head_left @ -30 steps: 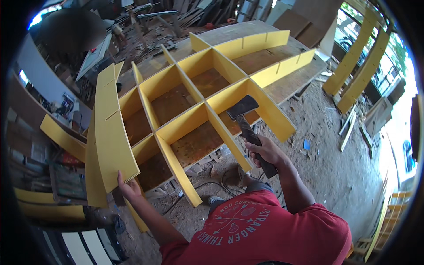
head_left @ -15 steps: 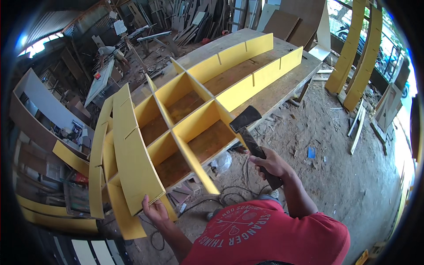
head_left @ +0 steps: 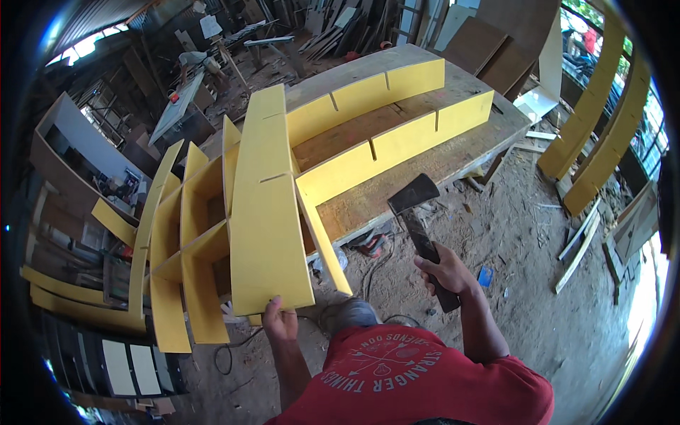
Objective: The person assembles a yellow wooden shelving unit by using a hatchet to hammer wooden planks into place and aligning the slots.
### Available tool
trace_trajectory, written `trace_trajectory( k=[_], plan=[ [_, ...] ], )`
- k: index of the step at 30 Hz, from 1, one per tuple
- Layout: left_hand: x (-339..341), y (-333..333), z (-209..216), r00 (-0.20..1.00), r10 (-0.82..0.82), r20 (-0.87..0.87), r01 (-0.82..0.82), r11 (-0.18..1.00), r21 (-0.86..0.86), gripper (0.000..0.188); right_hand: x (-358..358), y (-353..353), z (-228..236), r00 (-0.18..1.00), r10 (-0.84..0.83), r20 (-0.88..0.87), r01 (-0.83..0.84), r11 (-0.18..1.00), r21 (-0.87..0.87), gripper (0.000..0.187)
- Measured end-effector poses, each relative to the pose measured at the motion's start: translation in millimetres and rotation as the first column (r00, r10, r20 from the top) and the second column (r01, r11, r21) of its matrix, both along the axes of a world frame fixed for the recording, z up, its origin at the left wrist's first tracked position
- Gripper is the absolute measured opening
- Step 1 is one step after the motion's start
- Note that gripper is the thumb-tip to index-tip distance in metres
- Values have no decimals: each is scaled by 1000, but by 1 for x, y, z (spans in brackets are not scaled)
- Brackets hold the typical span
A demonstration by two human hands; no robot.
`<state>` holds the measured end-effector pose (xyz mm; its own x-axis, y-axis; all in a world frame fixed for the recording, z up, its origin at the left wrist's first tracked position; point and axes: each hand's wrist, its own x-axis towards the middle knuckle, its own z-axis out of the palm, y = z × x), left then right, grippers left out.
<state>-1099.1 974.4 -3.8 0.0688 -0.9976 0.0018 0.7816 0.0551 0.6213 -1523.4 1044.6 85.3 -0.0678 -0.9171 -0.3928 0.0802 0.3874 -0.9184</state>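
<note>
My left hand [head_left: 280,322] is closed on the near end of a long yellow slotted board [head_left: 268,241]. This board lies slanted across a grid of interlocked yellow boards [head_left: 205,244], hiding part of it. Two long slotted yellow boards [head_left: 382,152] of the grid stand on edge along the table, running toward its far end. In my right hand [head_left: 448,272] is a hatchet [head_left: 423,237], gripped by its dark handle, its broad head up and apart from the boards.
Under the grid is a wooden worktable [head_left: 354,212]. Tall yellow boards [head_left: 588,106] lean at the right, with loose wood strips [head_left: 579,241] on the littered floor. A cable [head_left: 225,360] lies near my feet. Sheets and offcuts [head_left: 340,32] stand at the back.
My left hand has carried the held board to the right, from the grid's left part to over its middle. The hatchet stays raised in my right hand, and the view has shifted a little.
</note>
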Motion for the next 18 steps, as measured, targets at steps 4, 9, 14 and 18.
trace_trajectory(
  k=[4, 9, 14, 18],
  plan=[
    [-35, -18, -3, 996, -92, 21, 90, 992, 92, 65, -47, -26, -16, 1000, -23, 16, 22, 998, 50, 36],
    [-102, -29, -11, 991, -68, 116, 57, 993, 100, 70, -102, -69, -31, 1000, -2, -27, 4, 996, 91, 40],
    [-167, -32, 2, 909, -30, 415, -58, 979, 196, 52, -171, -115, -16, 997, -13, -82, 19, 998, 62, 39],
    [-206, -40, 40, 920, -21, 391, -15, 996, 90, 68, -201, -183, -4, 998, -4, -68, 1, 999, -43, 40]
  ],
)
